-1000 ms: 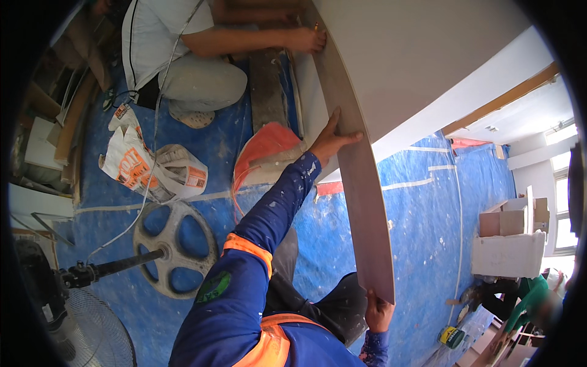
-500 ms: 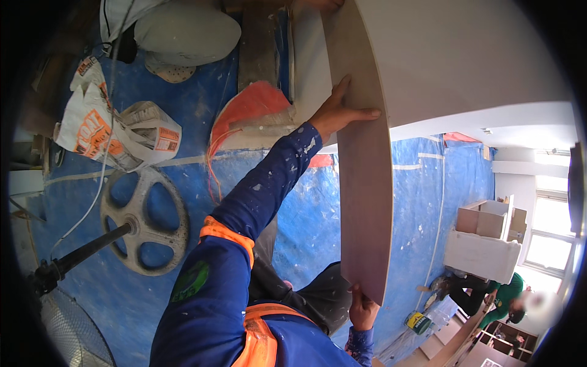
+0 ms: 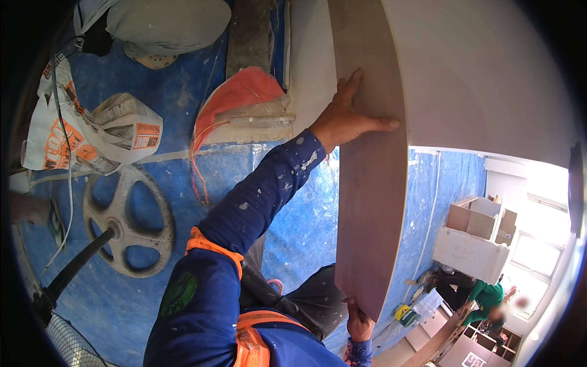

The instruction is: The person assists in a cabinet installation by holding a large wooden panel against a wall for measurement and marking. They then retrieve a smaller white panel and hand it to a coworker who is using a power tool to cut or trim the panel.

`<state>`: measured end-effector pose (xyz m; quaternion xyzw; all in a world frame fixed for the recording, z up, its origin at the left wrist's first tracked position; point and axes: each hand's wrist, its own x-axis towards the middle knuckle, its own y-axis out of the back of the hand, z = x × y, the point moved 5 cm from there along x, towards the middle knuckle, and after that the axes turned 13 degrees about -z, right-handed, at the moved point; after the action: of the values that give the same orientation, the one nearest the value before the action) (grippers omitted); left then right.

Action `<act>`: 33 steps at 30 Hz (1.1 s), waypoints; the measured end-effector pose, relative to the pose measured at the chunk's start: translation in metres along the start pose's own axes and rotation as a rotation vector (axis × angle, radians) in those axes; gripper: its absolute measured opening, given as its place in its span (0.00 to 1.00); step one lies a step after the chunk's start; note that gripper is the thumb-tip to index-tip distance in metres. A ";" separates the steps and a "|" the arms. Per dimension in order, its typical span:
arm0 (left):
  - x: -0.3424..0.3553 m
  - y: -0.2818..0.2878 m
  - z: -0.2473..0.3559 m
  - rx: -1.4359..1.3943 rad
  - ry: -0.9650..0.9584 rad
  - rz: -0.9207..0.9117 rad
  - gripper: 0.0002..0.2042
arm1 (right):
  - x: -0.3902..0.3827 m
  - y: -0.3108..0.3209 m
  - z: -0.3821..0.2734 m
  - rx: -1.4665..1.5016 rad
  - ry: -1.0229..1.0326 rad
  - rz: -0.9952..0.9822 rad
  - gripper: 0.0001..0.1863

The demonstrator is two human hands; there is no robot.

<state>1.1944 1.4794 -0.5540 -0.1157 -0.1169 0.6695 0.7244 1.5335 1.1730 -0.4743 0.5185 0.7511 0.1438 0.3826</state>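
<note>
A long, flat brown wooden board runs from the top of the view down toward my lap, its lower end tapering to a slanted edge. My left hand grips it across the upper middle, thumb laid over its face and fingers along its left side; some fingers are hidden. Around the bottom corner of the board my right hand is closed, with its thumb near the edge and fingers mostly behind. The board lies against or close to a large pale panel; whether they touch I cannot tell.
Blue sheeting covers the floor. At left are a fan's round metal base, a cable and a crumpled printed sack. A red cloth lies ahead. A person in green works far right, beside stacked boxes.
The view has shifted slightly, and the board sits a little lower and further right, both hands still on it. A hand at its far end has left view. A blurred limb appears at far left.
</note>
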 end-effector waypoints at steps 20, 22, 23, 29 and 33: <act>-0.001 0.000 -0.001 0.075 -0.037 0.043 0.66 | 0.002 0.004 -0.003 -0.055 -0.011 -0.034 0.04; 0.000 0.000 -0.003 0.068 -0.048 0.040 0.67 | 0.000 0.007 0.004 -0.099 -0.008 -0.055 0.04; 0.001 0.000 -0.004 0.057 -0.051 0.031 0.68 | 0.002 0.007 -0.001 -0.116 -0.016 -0.065 0.04; 0.002 -0.003 -0.007 0.066 -0.039 0.032 0.69 | 0.007 0.001 -0.017 -0.061 -0.055 -0.087 0.05; 0.001 -0.002 -0.007 0.068 -0.021 0.044 0.69 | 0.008 0.001 -0.015 -0.004 -0.056 -0.119 0.05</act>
<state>1.1990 1.4799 -0.5602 -0.0867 -0.0990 0.6899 0.7119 1.5220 1.1836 -0.4668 0.4760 0.7693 0.1075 0.4123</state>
